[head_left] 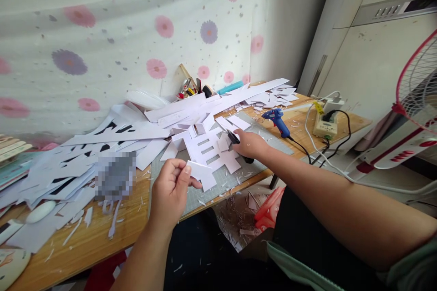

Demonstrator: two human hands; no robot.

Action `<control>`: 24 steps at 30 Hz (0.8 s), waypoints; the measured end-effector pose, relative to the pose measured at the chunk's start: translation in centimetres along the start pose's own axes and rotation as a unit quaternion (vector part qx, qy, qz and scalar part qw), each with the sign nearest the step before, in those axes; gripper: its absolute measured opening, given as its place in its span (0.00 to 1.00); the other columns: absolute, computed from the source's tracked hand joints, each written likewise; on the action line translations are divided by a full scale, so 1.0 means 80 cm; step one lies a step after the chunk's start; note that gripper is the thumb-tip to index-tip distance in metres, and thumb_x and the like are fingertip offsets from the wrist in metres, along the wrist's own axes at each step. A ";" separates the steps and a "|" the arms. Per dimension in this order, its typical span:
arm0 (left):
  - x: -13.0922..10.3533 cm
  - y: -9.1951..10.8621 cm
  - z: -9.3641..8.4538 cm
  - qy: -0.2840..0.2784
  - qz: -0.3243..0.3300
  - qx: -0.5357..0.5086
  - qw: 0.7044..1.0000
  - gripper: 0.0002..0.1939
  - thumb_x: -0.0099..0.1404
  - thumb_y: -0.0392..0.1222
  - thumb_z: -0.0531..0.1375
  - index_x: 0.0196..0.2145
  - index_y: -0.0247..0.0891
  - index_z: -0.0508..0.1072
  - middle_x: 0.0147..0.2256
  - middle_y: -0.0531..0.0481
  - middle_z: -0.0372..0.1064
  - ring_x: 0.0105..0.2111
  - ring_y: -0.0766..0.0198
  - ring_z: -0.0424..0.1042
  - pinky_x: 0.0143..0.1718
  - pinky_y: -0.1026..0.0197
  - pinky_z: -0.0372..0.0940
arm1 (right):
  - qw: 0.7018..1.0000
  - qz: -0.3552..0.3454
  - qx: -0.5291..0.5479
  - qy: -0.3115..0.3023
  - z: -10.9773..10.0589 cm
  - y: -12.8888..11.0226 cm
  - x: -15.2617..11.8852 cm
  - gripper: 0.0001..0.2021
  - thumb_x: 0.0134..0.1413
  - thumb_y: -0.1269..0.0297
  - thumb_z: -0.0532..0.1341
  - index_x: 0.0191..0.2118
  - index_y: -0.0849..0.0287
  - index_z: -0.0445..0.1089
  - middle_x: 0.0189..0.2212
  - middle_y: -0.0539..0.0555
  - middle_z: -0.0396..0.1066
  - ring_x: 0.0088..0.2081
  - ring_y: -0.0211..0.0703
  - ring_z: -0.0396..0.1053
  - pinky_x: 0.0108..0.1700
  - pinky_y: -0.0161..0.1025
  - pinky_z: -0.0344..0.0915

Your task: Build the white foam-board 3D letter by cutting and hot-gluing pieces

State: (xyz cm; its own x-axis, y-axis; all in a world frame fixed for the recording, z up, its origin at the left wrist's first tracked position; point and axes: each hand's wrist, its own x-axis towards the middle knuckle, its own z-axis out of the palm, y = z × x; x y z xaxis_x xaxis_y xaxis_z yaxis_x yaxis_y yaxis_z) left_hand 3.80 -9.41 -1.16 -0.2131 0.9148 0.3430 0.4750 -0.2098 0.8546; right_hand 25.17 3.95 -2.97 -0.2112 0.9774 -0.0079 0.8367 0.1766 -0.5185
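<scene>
A small piece of white card (pixel 204 176) is pinched between the thumb and fingers of my left hand (pixel 174 184), above the front part of the grey cutting mat (pixel 273 141). My right hand (pixel 251 144) is closed around what look like black-handled scissors (pixel 233 137), at the mat's right side; the hand covers much of them. Between my hands lies a white card cutout with slots (pixel 205 149), and other white card pieces lie around it. Folded white card strips (pixel 193 129) stand just behind the cutout.
A blue hot glue gun (pixel 278 122) and a power strip (pixel 325 125) with cables are on the right. White card sheets (pixel 82 163) pile up at left; offcuts (pixel 273 96) lie at the back. A fan (pixel 418 86) stands beyond the table's right end.
</scene>
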 end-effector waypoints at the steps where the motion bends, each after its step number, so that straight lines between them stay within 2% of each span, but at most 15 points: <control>1: -0.004 0.002 0.003 0.003 -0.030 -0.050 0.998 0.11 0.64 0.50 0.57 0.35 0.41 0.63 0.20 0.57 0.69 0.21 0.61 0.73 0.29 0.59 0.65 | 0.999 0.007 0.034 0.001 -0.006 -0.001 -0.002 0.26 0.50 0.61 0.58 0.56 0.60 0.62 0.38 0.62 0.73 0.39 0.54 0.72 0.37 0.45 0.66; 3: -0.011 0.004 0.008 0.010 -0.071 -0.131 0.989 0.12 0.63 0.51 0.58 0.35 0.40 0.62 0.21 0.57 0.71 0.21 0.61 0.74 0.28 0.59 0.66 | 0.994 -0.001 0.108 -0.003 -0.016 -0.007 -0.015 0.24 0.54 0.63 0.52 0.58 0.59 0.59 0.36 0.58 0.73 0.35 0.46 0.73 0.34 0.40 0.67; 5: -0.016 0.005 0.013 0.011 -0.101 -0.195 0.976 0.13 0.62 0.50 0.60 0.35 0.40 0.62 0.24 0.55 0.73 0.22 0.60 0.75 0.28 0.59 0.66 | 0.973 -0.028 0.228 -0.031 -0.021 -0.018 -0.037 0.25 0.52 0.67 0.50 0.57 0.58 0.58 0.30 0.52 0.71 0.28 0.39 0.71 0.30 0.35 0.67; 7: -0.019 0.006 0.020 0.002 -0.120 -0.238 0.964 0.13 0.62 0.49 0.60 0.34 0.39 0.61 0.26 0.53 0.74 0.24 0.60 0.76 0.29 0.59 0.67 | 0.887 -0.042 0.450 -0.096 -0.020 -0.030 -0.064 0.24 0.42 0.69 0.54 0.50 0.59 0.62 0.24 0.48 0.65 0.20 0.35 0.64 0.23 0.34 0.63; 8: -0.020 0.007 0.023 -0.002 -0.126 -0.249 0.960 0.13 0.62 0.49 0.60 0.33 0.39 0.62 0.27 0.53 0.74 0.24 0.60 0.76 0.30 0.59 0.67 | 0.848 -0.035 0.514 -0.127 -0.018 -0.036 -0.077 0.23 0.39 0.69 0.56 0.47 0.58 0.64 0.22 0.45 0.62 0.17 0.33 0.60 0.19 0.32 0.58; 9: -0.021 0.009 0.027 -0.005 -0.128 -0.256 0.958 0.13 0.62 0.49 0.61 0.33 0.39 0.62 0.27 0.53 0.74 0.25 0.61 0.76 0.30 0.59 0.67 | 0.820 -0.023 0.551 -0.151 -0.016 -0.041 -0.088 0.20 0.37 0.69 0.58 0.43 0.58 0.65 0.20 0.43 0.60 0.15 0.31 0.56 0.17 0.31 0.54; 10: -0.022 0.010 0.030 -0.009 -0.129 -0.260 0.957 0.13 0.61 0.48 0.61 0.32 0.39 0.62 0.27 0.53 0.74 0.25 0.61 0.76 0.30 0.59 0.67 | 0.811 -0.015 0.561 -0.164 -0.013 -0.046 -0.097 0.17 0.37 0.68 0.61 0.39 0.58 0.66 0.18 0.42 0.58 0.14 0.30 0.53 0.16 0.31 0.51; 14: -0.023 0.019 0.042 -0.038 -0.146 -0.298 0.942 0.13 0.59 0.48 0.63 0.32 0.39 0.64 0.28 0.51 0.75 0.27 0.59 0.76 0.31 0.59 0.69 | 0.826 -0.016 0.536 -0.173 -0.009 -0.048 -0.110 0.12 0.38 0.62 0.66 0.29 0.59 0.64 0.14 0.41 0.57 0.14 0.29 0.53 0.15 0.30 0.49; 17: -0.023 0.022 0.047 -0.121 -0.195 -0.373 0.899 0.15 0.60 0.53 0.60 0.37 0.39 0.68 0.36 0.44 0.77 0.32 0.53 0.77 0.33 0.54 0.71 | 0.819 -0.038 0.549 -0.163 -0.015 -0.036 -0.108 0.10 0.38 0.64 0.67 0.27 0.61 0.66 0.17 0.43 0.60 0.16 0.28 0.54 0.18 0.29 0.50; 20: -0.025 0.022 0.054 -0.196 -0.224 -0.425 0.855 0.22 0.60 0.59 0.58 0.44 0.39 0.71 0.45 0.39 0.75 0.39 0.47 0.77 0.37 0.49 0.71 | 0.808 -0.068 0.554 -0.188 -0.023 -0.023 -0.107 0.11 0.39 0.64 0.68 0.27 0.62 0.67 0.19 0.44 0.63 0.18 0.28 0.56 0.21 0.29 0.52; 22: -0.027 0.020 0.059 -0.211 -0.215 -0.440 0.846 0.22 0.58 0.59 0.60 0.42 0.41 0.72 0.44 0.40 0.75 0.39 0.47 0.77 0.39 0.48 0.71 | 0.807 -0.076 0.545 -0.213 -0.027 -0.017 -0.108 0.11 0.40 0.63 0.69 0.28 0.61 0.67 0.18 0.44 0.63 0.19 0.29 0.57 0.22 0.30 0.53; 24: -0.029 0.018 0.064 -0.214 -0.191 -0.439 0.851 0.20 0.55 0.59 0.63 0.38 0.42 0.73 0.39 0.44 0.76 0.38 0.50 0.76 0.40 0.48 0.71 | 0.819 -0.089 0.524 -0.217 -0.030 -0.012 -0.109 0.12 0.42 0.62 0.68 0.30 0.61 0.67 0.19 0.44 0.63 0.21 0.30 0.57 0.24 0.30 0.54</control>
State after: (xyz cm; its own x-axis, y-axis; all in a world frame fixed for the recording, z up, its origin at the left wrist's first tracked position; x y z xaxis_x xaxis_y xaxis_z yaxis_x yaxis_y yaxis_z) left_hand 9.37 -10.07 -2.72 0.2103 0.9769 -0.0378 -0.4215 0.1254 0.8981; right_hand 27.43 -4.44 -0.33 -0.6317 0.7743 -0.0382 -0.0715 -0.1073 -0.9916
